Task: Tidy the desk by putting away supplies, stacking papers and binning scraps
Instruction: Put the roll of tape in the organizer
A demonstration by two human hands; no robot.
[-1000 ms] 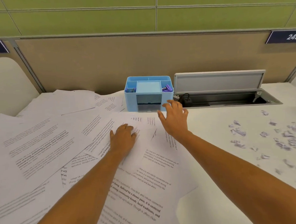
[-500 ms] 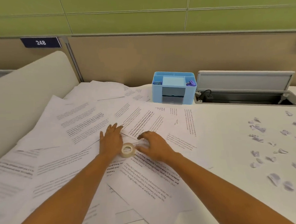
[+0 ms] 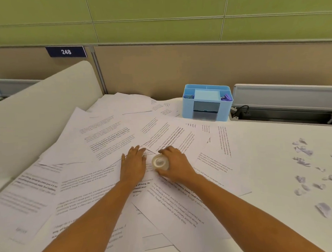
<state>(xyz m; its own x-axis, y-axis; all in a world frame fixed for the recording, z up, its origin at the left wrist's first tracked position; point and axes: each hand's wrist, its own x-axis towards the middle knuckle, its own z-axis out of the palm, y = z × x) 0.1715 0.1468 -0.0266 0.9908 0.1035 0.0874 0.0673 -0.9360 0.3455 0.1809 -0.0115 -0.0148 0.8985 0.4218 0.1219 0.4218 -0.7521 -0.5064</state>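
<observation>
Clear tape roll (image 3: 160, 162) tipped up, right hand (image 3: 177, 166) gripping it (flat 0.5 s ago) | left hand (image 3: 133, 164) spread on papers (image 3: 109, 135).

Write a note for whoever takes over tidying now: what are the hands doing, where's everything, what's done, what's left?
Right hand grips the tape roll.
Left hand rests flat on the papers beside it.
Papers lie scattered; scraps lie to the right; blue organizer stands at the back.
Done: nothing stacked or binned.
Left: put tape roll away, stack papers, bin scraps.
</observation>
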